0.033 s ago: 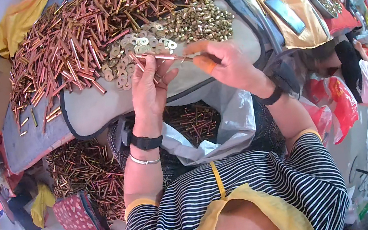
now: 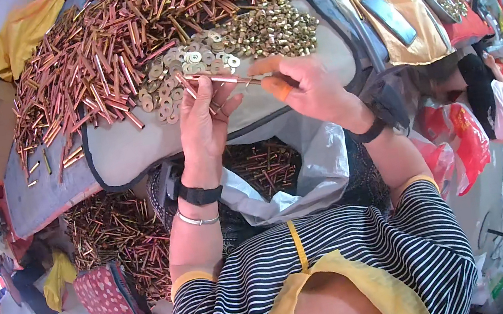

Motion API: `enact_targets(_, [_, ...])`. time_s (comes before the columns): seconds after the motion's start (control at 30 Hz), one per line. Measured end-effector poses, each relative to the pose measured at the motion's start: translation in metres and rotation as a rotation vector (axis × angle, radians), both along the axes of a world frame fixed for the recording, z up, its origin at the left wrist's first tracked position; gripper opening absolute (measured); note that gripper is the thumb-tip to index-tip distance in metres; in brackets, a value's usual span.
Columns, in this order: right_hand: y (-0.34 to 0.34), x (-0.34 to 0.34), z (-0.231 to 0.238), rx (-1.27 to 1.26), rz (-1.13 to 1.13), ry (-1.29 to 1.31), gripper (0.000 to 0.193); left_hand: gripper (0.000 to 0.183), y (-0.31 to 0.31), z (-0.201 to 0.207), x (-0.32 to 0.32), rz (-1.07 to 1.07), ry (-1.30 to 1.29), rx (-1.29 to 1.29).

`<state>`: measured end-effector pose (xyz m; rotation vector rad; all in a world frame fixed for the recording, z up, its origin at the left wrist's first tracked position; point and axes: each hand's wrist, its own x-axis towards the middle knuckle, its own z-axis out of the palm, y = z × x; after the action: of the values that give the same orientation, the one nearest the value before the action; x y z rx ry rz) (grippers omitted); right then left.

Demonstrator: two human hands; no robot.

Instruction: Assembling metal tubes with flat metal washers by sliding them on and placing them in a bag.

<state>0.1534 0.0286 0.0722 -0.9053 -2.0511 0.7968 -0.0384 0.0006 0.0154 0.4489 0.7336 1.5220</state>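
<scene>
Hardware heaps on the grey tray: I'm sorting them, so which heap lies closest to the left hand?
The flat washers, a small pile of ringed discs just above the left hand. The long copper bolts lie farther left, the small brass nuts farther right.

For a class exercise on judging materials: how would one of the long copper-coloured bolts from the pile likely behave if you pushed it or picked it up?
A bolt in the pile is a slim, straight metal rod, so it is probably stiff and heavy for its size. Its round shank would likely roll if pushed sideways on the grey cloth. Its shiny surface looks smooth, perhaps slippery; the left hand and right hand together hold one bolt.
</scene>
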Motion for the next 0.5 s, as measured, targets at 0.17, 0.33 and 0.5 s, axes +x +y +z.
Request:
enact_targets(0.17, [0.007, 0.004, -0.013, 0.226, 0.045, 0.003, 0.028, 0.013, 0.001, 0.003, 0.007, -0.023, 0.091, 0.059])
enact_targets(0.33, [0.005, -0.002, -0.023, 0.474, -0.068, 0.124, 0.069, 0.012, -0.003, 0.008, 0.017, 0.06, 0.178, 0.067])
enact_targets(0.5, [0.007, -0.008, -0.044, 0.331, -0.015, 0.268, 0.072, 0.014, -0.01, 0.007, 0.044, -0.12, 0.228, 0.056])
